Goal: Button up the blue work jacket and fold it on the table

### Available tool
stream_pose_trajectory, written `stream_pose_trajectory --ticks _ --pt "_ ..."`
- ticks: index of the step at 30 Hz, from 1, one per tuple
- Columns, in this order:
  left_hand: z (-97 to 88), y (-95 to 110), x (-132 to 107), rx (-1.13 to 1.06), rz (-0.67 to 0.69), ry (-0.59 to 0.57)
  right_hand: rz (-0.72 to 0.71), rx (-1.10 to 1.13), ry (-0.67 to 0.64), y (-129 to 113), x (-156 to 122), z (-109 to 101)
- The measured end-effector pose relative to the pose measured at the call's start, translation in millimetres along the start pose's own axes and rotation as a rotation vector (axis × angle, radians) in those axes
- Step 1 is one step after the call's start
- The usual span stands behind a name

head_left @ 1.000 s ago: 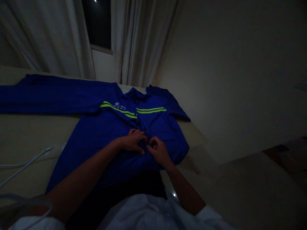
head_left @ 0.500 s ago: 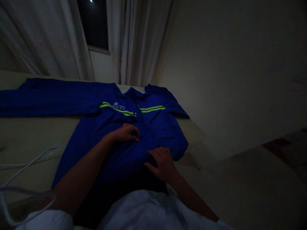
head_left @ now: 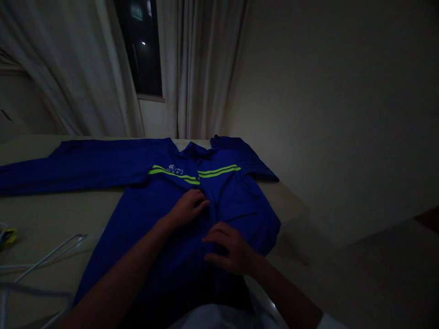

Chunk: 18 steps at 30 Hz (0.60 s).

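A blue long-sleeved work jacket (head_left: 137, 219) lies front up, with yellow-green stripes across the chest and a white logo on one side. My left hand (head_left: 190, 206) is at its front opening below the stripes, thumb and fingertips brought together on the cloth edge. Lower and to the right, my right hand (head_left: 228, 246) hovers over or rests on the jacket front, fingers curved, with a gap between thumb and forefinger. Dim light hides whether its fingertips press the fabric.
Under the jacket is a pale table (head_left: 96, 205), its right corner beyond the jacket's hem. White wire, perhaps hangers (head_left: 51, 258), lies at left near a yellow-and-black object (head_left: 7, 237). Curtains (head_left: 202, 68) and a dark window (head_left: 144, 50) stand behind; a wall (head_left: 325, 114) is at right.
The view has tilted up, so the jacket sits lower in the picture. My left hand has moved toward the front opening, its fingertips closing together. My right hand's fingers are more curled.
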State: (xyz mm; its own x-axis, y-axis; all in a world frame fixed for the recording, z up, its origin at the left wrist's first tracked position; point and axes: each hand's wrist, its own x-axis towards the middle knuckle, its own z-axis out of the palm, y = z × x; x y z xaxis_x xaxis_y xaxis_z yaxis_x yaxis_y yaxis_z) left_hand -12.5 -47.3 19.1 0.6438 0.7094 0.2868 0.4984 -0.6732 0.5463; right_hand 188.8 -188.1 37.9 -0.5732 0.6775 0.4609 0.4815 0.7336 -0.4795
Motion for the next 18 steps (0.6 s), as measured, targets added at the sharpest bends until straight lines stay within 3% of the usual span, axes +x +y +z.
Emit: stream_pose_trajectory --ticks 3,7,10,13,18 --pt "3.3 -17.2 -2.4 0.276 -0.162 0.180 0.182 -0.013 0.087 36.8 45.7 -18.2" --pt "7.0 -27.3 -6.2 0.379 -0.256 0.058 0.375 -0.188 0.045 114.7 114.5 -22.0" --pt "-11.6 -34.0 3.4 0.273 -0.270 -0.025 0.467 -0.295 -0.091 159.9 145.4 -6.3" --pt "-40.3 -56.4 27.1 0.168 -0.315 0.023 0.439 -0.368 -0.111 176.8 150.4 14.1" --pt "-72.9 -123.3 93.4 0.277 -0.378 0.260 0.340 -0.387 -0.103 174.4 139.4 25.7"
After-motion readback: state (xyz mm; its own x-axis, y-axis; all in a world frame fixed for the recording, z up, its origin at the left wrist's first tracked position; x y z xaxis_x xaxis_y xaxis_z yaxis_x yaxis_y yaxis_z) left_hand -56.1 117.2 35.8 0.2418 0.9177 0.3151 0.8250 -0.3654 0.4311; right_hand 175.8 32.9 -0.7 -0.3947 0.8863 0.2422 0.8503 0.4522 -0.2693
